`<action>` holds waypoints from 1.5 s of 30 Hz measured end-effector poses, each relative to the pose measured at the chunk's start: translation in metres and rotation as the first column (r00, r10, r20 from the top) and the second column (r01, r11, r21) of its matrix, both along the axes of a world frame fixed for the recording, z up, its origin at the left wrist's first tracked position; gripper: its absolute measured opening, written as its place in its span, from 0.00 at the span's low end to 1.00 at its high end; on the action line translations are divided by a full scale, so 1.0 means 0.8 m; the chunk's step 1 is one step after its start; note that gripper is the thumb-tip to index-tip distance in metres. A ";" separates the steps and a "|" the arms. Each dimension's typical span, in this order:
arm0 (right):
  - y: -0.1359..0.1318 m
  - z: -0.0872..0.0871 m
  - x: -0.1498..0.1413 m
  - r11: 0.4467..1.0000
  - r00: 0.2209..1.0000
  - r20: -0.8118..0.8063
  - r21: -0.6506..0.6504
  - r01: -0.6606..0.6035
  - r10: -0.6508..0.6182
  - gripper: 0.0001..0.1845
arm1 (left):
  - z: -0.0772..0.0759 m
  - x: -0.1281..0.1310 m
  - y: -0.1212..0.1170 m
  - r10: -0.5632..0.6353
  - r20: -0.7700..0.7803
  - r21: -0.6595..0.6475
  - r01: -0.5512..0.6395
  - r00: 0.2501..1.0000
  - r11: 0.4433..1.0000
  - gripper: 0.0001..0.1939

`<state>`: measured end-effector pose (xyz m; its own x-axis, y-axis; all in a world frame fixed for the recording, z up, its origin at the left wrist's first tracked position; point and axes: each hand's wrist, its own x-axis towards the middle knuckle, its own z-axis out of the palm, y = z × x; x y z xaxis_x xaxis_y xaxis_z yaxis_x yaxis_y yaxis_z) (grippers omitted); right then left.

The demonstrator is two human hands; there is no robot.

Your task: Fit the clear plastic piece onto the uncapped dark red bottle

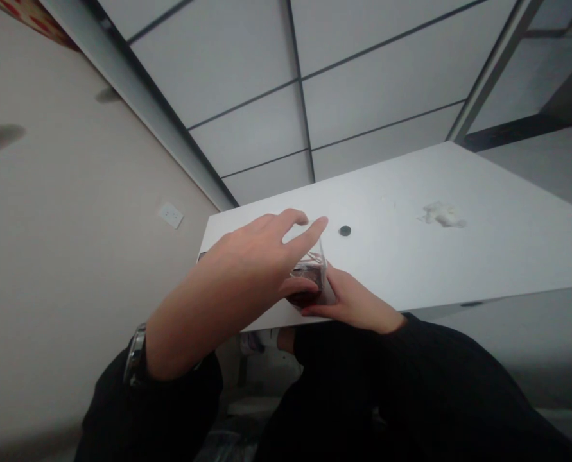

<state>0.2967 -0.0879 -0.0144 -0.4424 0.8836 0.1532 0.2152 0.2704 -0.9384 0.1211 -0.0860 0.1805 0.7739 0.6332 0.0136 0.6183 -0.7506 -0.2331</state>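
Note:
A clear container [318, 274] with dark reddish contents is held low over the near left part of the white table. Much of it is hidden behind my hands, and its exact kind does not show. My left hand [271, 247] reaches across from the left, its thumb on the near side and its fingers arched over the top. From the right, my right hand [348, 296] grips the container's lower side with thumb and fingers. Just beyond them, a small round black cap [345, 230] lies on the tabletop.
Crumpled white tissue [443, 215] lies farther right on the white table [391, 256]. White panelled doors [247, 77] stand behind the table. A wall with a socket [171, 215] borders the left side, and my legs are below the near edge.

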 end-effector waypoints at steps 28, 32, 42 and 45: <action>0.002 -0.007 0.001 0.999 1.000 -0.007 0.044 -0.010 0.010 0.44 | -0.121 -0.113 0.032 0.489 0.863 -0.501 0.095 0.126 0.860 0.34; 0.001 -0.006 0.001 0.999 1.000 0.001 0.039 -0.002 0.002 0.45 | -0.127 -0.109 0.048 0.470 0.879 -0.476 0.091 0.084 0.875 0.34; 0.008 -0.008 0.016 0.997 0.998 0.000 0.058 0.056 -0.056 0.43 | -0.149 -0.093 0.101 0.410 0.895 -0.428 0.082 0.175 0.900 0.33; 0.010 -0.005 0.020 0.998 0.999 -0.012 0.057 0.042 -0.041 0.45 | -0.154 -0.084 0.108 0.438 0.856 -0.471 0.065 0.276 0.880 0.36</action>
